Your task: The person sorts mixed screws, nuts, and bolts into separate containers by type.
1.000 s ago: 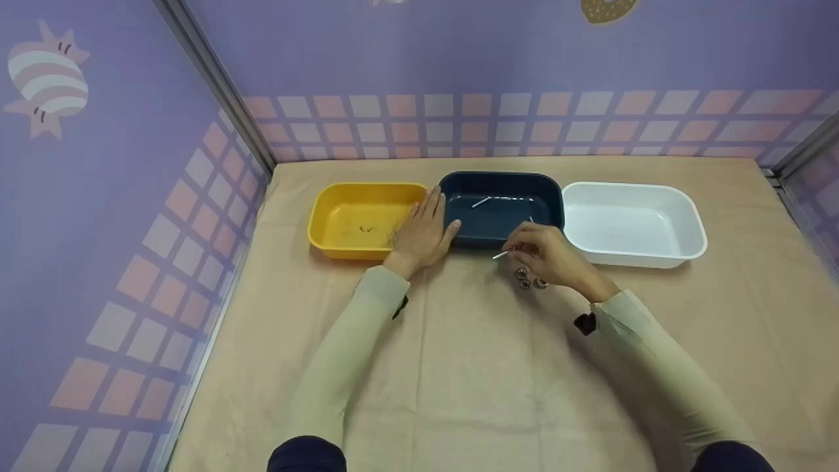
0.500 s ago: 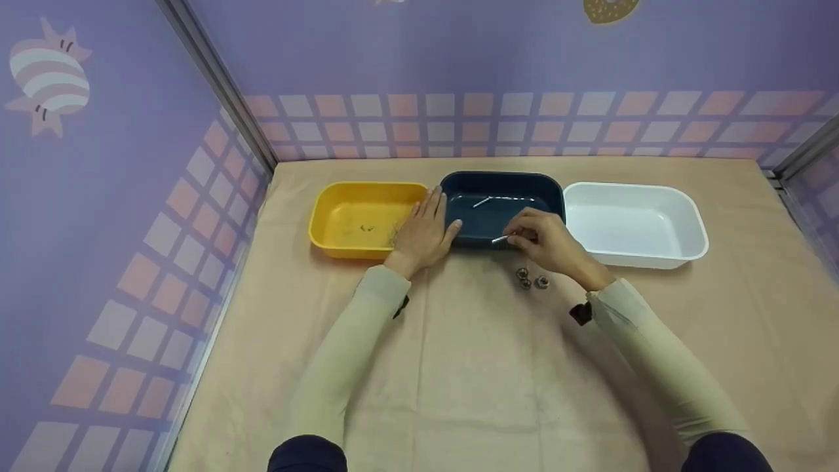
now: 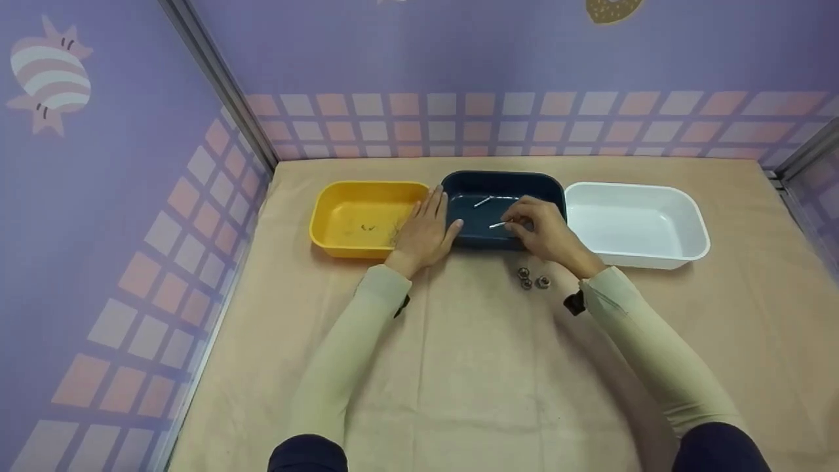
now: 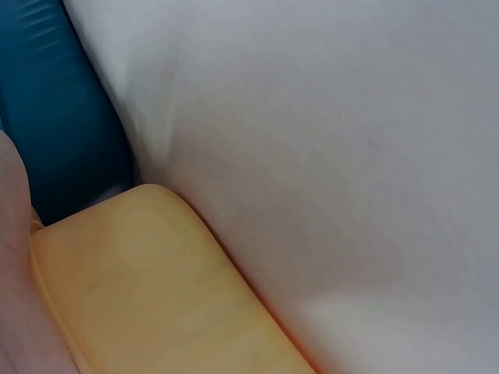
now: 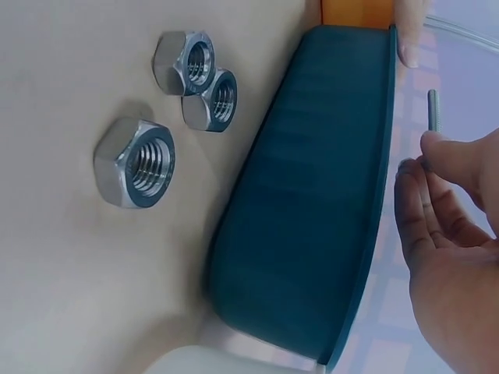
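Note:
My right hand (image 3: 541, 228) pinches a thin silver screw (image 3: 498, 225) between thumb and fingertips, over the dark blue bin (image 3: 501, 244). The right wrist view shows the thread on this screw (image 5: 434, 111), held above the bin's rim. Another slim silver screw (image 3: 483, 201) lies on the blue bin's floor. My left hand (image 3: 423, 233) rests with straight fingers where the yellow bin (image 3: 354, 252) meets the blue one. Small dark bits (image 3: 368, 228) and some thin pieces, too blurred to name, lie in the yellow bin.
Three steel hex nuts (image 5: 138, 165) sit on the cloth-covered table (image 3: 478, 367) in front of the blue bin. To the right stands a white bin (image 3: 636, 254), touching or nearly touching the blue one. Patterned panels (image 3: 524, 59) enclose the back and sides.
My right hand has moved away from me and up, carrying the screw from in front of the blue bin to over it. The left hand stays in place.

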`<state>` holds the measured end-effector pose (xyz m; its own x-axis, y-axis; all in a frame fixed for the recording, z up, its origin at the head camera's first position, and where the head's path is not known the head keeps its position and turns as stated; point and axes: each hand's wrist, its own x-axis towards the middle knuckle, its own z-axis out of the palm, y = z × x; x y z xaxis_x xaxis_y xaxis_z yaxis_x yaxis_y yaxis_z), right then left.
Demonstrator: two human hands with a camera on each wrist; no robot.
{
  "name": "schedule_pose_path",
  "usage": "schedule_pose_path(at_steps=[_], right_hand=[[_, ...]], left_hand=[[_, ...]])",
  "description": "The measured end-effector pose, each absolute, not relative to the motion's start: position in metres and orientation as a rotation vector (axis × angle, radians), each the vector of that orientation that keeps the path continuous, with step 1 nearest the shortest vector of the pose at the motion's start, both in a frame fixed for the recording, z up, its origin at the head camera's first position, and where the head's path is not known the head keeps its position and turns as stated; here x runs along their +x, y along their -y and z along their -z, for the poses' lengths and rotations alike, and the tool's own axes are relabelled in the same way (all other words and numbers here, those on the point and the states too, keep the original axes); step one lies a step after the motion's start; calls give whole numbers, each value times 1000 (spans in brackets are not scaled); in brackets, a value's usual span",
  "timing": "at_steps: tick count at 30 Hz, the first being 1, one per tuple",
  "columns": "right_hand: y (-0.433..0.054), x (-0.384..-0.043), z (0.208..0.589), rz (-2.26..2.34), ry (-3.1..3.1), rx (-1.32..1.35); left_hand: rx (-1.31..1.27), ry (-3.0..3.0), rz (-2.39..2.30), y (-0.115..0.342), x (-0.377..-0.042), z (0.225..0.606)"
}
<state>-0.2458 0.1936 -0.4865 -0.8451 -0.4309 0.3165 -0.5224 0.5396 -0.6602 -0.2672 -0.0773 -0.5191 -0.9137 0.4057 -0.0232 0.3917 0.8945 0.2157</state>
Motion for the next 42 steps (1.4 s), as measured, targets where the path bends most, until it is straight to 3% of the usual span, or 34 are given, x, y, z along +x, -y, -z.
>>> schedule_pose_path(at_steps=[42], right_hand=[[-179,-308,500,-1178,2659,561]], left_hand=[[669,-3003,-356,79,-262,515]])
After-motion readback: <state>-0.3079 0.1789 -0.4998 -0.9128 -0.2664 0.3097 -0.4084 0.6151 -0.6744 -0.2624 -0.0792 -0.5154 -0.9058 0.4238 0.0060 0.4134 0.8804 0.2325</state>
